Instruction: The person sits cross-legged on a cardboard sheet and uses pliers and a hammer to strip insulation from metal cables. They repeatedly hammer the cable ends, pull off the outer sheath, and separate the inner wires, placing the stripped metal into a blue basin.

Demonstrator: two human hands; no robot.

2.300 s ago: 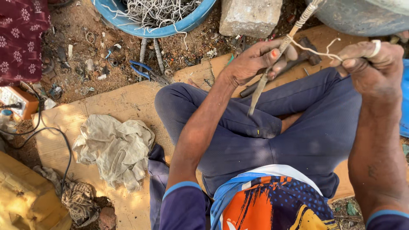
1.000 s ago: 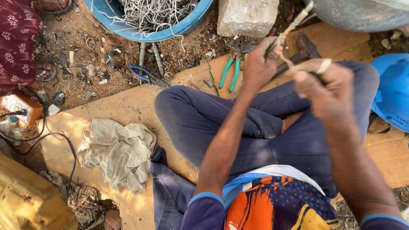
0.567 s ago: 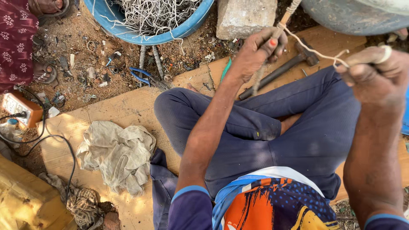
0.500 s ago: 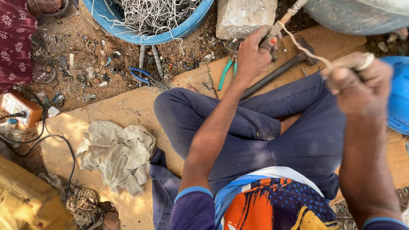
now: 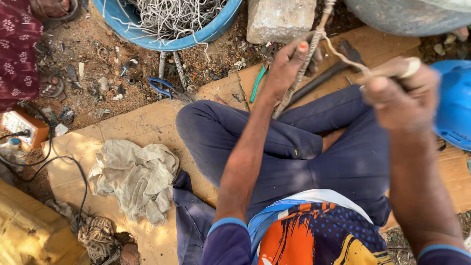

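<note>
Left hand (image 5: 290, 64): raised over the knees, fingers clenching a slanted twisted rod (image 5: 300, 73).
Right hand (image 5: 400, 95): lifted, blurred, fist gripping a pale strand (image 5: 343, 55) running to the rod.

Bright daylight fills the picture. Sun patches glow on the cardboard (image 5: 137, 127) at the left, and soft shade covers the middle. The right hand (image 5: 400, 95) looks blurry. Everything else looks sharp.

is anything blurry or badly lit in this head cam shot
Head view: the right hand is smeared by motion blur, while the left hand gripping the wrapped rod is fairly sharp. Dappled sunlight mottles the cardboard, and the yellow object at bottom left is brightly lit.
</note>
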